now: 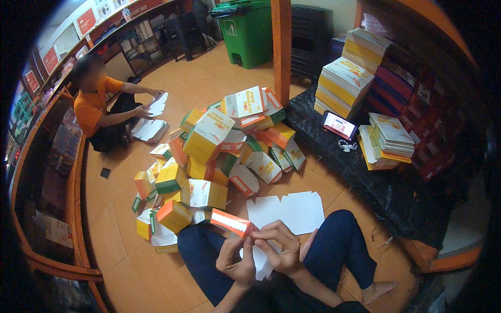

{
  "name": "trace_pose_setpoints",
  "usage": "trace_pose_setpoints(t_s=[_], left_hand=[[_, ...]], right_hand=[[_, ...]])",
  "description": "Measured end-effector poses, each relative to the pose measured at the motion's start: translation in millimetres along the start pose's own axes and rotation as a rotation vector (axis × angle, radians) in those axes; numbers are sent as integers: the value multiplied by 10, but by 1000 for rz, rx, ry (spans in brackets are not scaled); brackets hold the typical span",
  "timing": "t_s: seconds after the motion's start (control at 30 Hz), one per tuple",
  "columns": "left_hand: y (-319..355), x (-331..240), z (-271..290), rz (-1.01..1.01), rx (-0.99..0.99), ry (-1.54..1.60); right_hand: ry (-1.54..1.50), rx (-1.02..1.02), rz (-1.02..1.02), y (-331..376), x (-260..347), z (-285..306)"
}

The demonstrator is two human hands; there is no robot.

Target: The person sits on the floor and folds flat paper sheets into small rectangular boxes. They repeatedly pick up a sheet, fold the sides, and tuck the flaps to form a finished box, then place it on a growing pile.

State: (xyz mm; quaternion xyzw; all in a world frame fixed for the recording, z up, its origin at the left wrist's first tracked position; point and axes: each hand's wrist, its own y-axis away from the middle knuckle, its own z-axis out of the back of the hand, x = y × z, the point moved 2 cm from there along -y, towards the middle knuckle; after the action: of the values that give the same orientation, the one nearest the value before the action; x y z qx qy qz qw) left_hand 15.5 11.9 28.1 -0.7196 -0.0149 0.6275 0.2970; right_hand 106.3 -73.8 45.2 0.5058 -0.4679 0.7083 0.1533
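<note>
Over my lap, both hands grip a partly folded cardboard box [228,221], whose orange side with a white row of marks faces up. My left hand [237,261] is closed on its near left side. The fingers of my right hand [282,248] pinch the box's corner beside the left fingertips. White inner flaps of the box hang below, partly hidden by my hands. Just past my hands a flat, unfolded white carton sheet [297,211] lies on the floor by my right knee.
A heap of folded yellow, white, orange and green boxes [209,135] lies ahead. Flat carton stacks [342,86], a lit phone [339,125] and black sheeting [313,125] are right. A person [99,107] handles cartons at far left. Beyond stand an orange post [282,52] and green bin [248,39].
</note>
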Motion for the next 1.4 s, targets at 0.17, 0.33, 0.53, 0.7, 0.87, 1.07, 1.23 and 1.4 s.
trace_pose_setpoints(t_s=[0.17,0.33,0.53,0.7,0.87,1.07,1.23,1.4], left_hand=[[12,-48,-29,-60,-41,-133],[-69,-51,45,106,-61,-48],[-358,52,182,299,-252,423],[-150,149,30,653,66,303],[-163,124,63,721,101,300],[-185,141,241,480,118,38],[95,489,277,110,260,-149],[223,612,231,4,463,-214]], right_hand=[[175,-56,132,17,-11,-117],[501,120,243,14,-3,-101],[734,43,-90,-1,-30,78],[671,-24,108,20,104,114],[629,36,28,0,175,90],[459,-50,104,-134,160,346],[225,-28,24,-150,201,284],[23,-10,1,-154,217,189]])
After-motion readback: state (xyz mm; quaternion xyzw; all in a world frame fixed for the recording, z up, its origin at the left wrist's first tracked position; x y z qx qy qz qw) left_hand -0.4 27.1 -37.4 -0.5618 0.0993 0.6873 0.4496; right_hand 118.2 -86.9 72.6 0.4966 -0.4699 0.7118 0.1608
